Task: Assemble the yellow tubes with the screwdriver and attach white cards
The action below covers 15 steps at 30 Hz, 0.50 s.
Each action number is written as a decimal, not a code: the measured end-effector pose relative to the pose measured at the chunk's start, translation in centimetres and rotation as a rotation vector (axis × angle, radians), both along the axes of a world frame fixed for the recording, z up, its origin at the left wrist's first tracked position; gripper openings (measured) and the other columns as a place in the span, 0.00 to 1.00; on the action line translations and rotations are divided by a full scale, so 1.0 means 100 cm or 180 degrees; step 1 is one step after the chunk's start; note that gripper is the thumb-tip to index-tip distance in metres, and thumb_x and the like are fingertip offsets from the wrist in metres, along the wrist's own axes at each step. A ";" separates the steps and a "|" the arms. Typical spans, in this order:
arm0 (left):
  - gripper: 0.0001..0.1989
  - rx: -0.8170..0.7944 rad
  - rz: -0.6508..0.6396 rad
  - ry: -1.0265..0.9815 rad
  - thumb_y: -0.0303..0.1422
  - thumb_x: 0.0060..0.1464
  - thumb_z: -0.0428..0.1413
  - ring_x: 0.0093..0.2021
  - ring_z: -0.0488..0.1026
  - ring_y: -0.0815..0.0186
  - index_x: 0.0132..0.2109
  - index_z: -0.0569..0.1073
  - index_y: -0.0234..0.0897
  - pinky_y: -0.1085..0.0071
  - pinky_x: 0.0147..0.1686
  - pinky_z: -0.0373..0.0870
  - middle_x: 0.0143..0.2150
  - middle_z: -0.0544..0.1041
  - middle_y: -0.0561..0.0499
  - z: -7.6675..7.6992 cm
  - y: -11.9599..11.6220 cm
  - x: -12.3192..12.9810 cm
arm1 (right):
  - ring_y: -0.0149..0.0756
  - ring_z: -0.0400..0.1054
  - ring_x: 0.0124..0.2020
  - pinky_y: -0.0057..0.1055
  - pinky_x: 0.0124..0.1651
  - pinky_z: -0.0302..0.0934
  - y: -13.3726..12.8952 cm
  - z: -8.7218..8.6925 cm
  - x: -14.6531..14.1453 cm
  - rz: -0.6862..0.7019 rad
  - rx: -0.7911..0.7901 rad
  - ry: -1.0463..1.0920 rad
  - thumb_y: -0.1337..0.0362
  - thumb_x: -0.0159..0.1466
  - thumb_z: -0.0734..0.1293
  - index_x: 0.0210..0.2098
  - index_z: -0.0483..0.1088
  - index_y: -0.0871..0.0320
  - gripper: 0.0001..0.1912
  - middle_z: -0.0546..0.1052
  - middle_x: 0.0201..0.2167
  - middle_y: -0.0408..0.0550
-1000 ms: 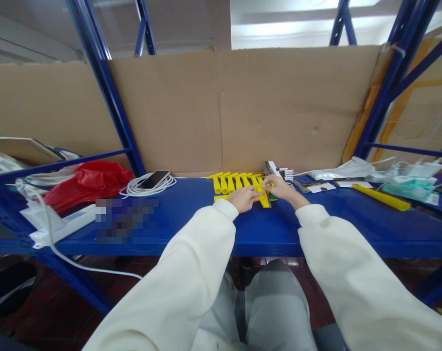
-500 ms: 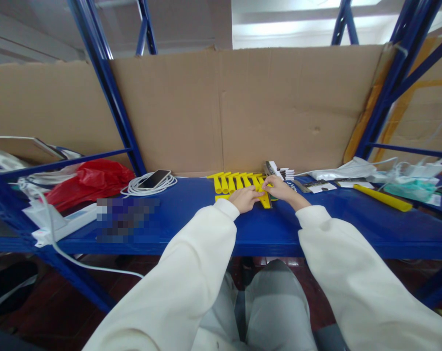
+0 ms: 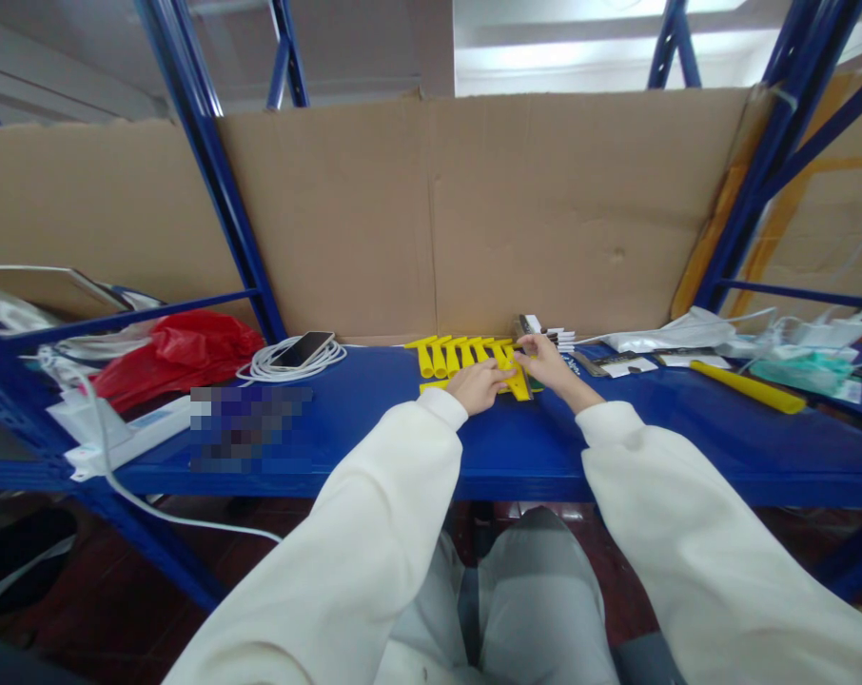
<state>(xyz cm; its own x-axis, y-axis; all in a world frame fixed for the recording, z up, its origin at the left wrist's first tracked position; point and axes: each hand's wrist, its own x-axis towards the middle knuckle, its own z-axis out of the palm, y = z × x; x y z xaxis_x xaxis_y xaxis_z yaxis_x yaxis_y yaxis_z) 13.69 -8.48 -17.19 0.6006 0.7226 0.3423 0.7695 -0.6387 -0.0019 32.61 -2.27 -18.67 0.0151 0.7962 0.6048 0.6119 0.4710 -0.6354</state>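
Note:
My left hand (image 3: 478,385) has its fingers bent over a yellow T-shaped scraper (image 3: 520,385), gripping it from the left. A dark strip runs along the scraper's right edge. My right hand (image 3: 545,366) pinches at the upper right of the same piece, thumb and fingertips close together; the exact contact is too small to make out. Just behind, several matching yellow scrapers (image 3: 438,360) lie side by side in a row. Another yellow piece (image 3: 431,386) lies partly behind my left hand. Small black-and-white packets (image 3: 560,339) sit beyond my right hand.
A phone (image 3: 303,349) rests on a coiled white cable (image 3: 260,362). Farther left are a red bag (image 3: 188,347) and a white power strip (image 3: 149,428). Flat packets (image 3: 623,365), a yellow stick (image 3: 749,385) and a face mask (image 3: 802,371) lie right. Cardboard (image 3: 509,209) stands behind the blue shelf (image 3: 517,457).
My right fingertips have shifted slightly up and away along the scraper. The scraper's lower end has moved a little. My left hand has barely moved.

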 end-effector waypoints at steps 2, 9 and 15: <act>0.21 0.0003 0.0101 -0.0120 0.34 0.67 0.48 0.51 0.75 0.60 0.63 0.72 0.46 0.68 0.51 0.71 0.51 0.75 0.45 0.000 0.001 0.000 | 0.39 0.71 0.43 0.39 0.50 0.67 -0.007 0.006 0.000 0.0080 -0.0209 0.0401 0.68 0.56 0.67 0.39 0.68 0.56 0.10 0.76 0.41 0.49; 0.21 0.0015 0.0231 -0.0324 0.32 0.66 0.47 0.52 0.75 0.59 0.62 0.74 0.43 0.65 0.53 0.71 0.51 0.77 0.45 -0.001 0.006 -0.002 | 0.33 0.70 0.21 0.29 0.25 0.69 -0.042 0.020 -0.009 0.1137 -0.1823 0.1336 0.74 0.56 0.69 0.43 0.65 0.56 0.17 0.73 0.21 0.40; 0.27 -0.0129 0.0305 -0.0467 0.32 0.67 0.47 0.61 0.71 0.58 0.71 0.58 0.38 0.63 0.57 0.69 0.66 0.70 0.41 -0.005 0.007 0.001 | 0.30 0.70 0.18 0.25 0.20 0.68 -0.054 0.026 -0.015 0.1338 -0.1997 0.1435 0.76 0.59 0.70 0.50 0.68 0.58 0.20 0.76 0.21 0.40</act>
